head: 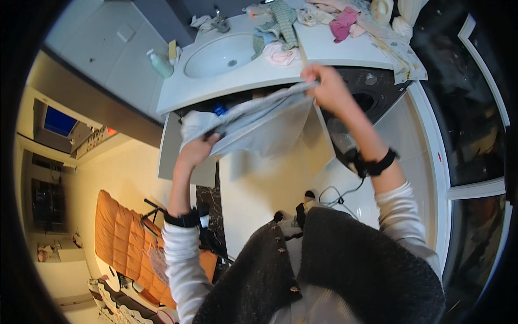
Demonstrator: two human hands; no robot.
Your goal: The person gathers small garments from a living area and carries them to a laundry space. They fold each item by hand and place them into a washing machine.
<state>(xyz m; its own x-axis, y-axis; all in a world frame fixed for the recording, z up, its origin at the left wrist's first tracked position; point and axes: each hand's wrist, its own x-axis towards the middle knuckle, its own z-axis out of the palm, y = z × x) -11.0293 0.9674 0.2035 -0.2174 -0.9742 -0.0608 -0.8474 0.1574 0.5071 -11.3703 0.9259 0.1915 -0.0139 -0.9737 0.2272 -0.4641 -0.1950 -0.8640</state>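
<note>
A pale grey cloth (259,117), probably a garment, is stretched between my two hands in front of the vanity counter. My left hand (198,150) grips its lower left end, thumb over the fabric. At the upper right end, my right hand (327,88) pinches the cloth's edge near the counter's front rim. The lower part of the fabric is blurred. Behind the cloth, the cabinet under the counter stands with its doors (166,156) swung outward, and a blue item (219,109) shows inside. Most of the cabinet's inside is hidden by the cloth.
A white sink (194,65) is set in the counter (226,86), with a pump bottle (160,64) on its left. A green knitted cloth (283,24) and a pink garment (344,24) lie on the right. A front-loading washing machine (366,87) stands below. An orange padded chair (125,239) is at left.
</note>
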